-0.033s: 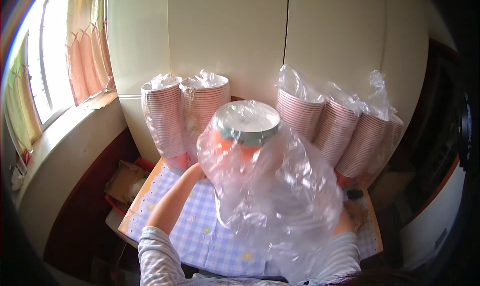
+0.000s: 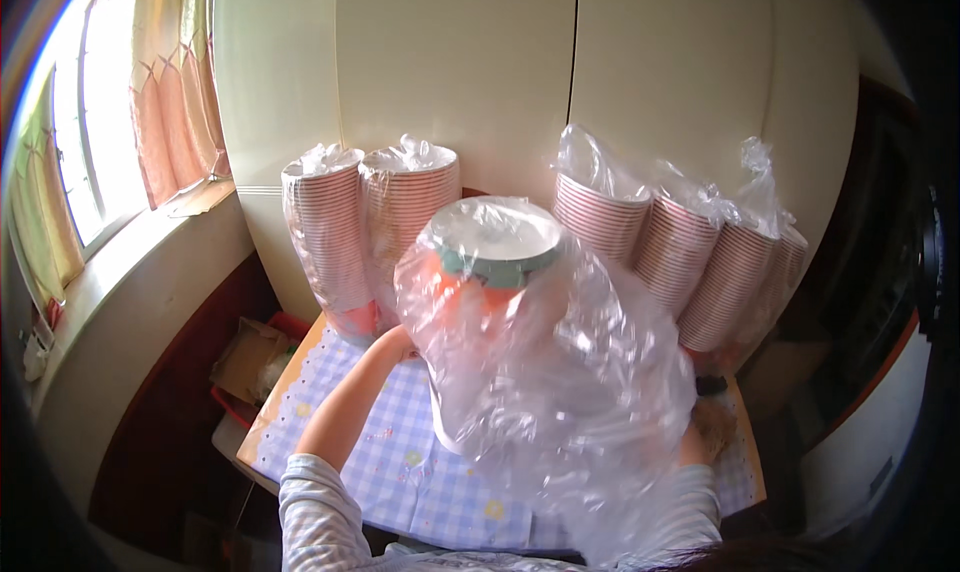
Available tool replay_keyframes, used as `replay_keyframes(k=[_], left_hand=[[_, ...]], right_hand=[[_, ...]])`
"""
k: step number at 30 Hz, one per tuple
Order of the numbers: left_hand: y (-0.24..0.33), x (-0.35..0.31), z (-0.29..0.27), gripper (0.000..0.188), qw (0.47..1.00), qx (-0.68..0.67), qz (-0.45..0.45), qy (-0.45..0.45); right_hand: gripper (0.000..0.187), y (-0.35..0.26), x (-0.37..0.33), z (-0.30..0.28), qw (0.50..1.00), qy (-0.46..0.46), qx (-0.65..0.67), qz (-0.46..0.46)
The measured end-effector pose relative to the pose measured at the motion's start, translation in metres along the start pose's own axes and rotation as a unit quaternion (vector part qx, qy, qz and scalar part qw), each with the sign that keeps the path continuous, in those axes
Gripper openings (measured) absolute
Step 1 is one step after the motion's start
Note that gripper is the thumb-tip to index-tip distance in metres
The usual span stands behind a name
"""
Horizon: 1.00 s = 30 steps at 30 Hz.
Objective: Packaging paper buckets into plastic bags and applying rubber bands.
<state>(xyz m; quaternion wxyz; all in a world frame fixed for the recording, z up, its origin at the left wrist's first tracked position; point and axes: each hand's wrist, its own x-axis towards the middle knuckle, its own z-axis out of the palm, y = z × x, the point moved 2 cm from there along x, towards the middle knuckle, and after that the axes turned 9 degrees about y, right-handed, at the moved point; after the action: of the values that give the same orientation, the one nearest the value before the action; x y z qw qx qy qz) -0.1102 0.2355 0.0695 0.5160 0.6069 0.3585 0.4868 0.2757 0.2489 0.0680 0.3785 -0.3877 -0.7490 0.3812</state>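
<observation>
In the middle, a large clear plastic bag (image 2: 590, 402) covers a stack of paper bowls (image 2: 490, 302). The upturned bowl at its top has a white round base, a green band and orange-red sides. The stack's rims show blurred through the plastic, and one white rim curves out at its left. My left hand (image 2: 408, 348) is closed on the stack's left side, with most fingers hidden behind the bag. My right hand (image 2: 692, 446) reaches the bag's right side. Only its wrist area shows; its fingers are hidden by the plastic.
Bagged stacks of pink-rimmed paper bowls stand at the back left (image 2: 325, 242) and back right (image 2: 600, 222) of the table. A blue checked cloth (image 2: 400, 472) covers the table. A tall pale cabinet (image 2: 450, 62) rises behind. A cardboard box (image 2: 245, 367) sits low at left.
The bagged stack has shifted slightly, its round base tilting a little and rising. The plastic on the right has spread a little outward. Both hands have moved only slightly with it.
</observation>
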Motion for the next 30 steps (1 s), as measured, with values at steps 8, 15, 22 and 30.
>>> replay_keyframes(k=[8,15,22,30], left_hand=[[-0.079,-0.055,0.012,0.040,0.958,0.240,-0.022,0.157],[-0.104,-0.106,0.029,0.044,0.862,0.432,-0.165,0.207],[0.041,-0.068,0.027,0.042,0.904,0.147,0.102,0.387],[0.179,-0.054,0.106,0.072,0.930,-0.068,0.297,0.205]], right_hand=[[0.029,0.097,-0.013,0.066,0.981,0.044,-0.129,-0.136],[0.029,0.101,-0.033,0.146,0.958,0.044,-0.267,-0.095],[0.023,-0.018,-0.001,0.068,0.943,0.262,-0.123,-0.164],[0.037,-0.177,0.008,0.045,0.964,0.130,-0.139,-0.186]])
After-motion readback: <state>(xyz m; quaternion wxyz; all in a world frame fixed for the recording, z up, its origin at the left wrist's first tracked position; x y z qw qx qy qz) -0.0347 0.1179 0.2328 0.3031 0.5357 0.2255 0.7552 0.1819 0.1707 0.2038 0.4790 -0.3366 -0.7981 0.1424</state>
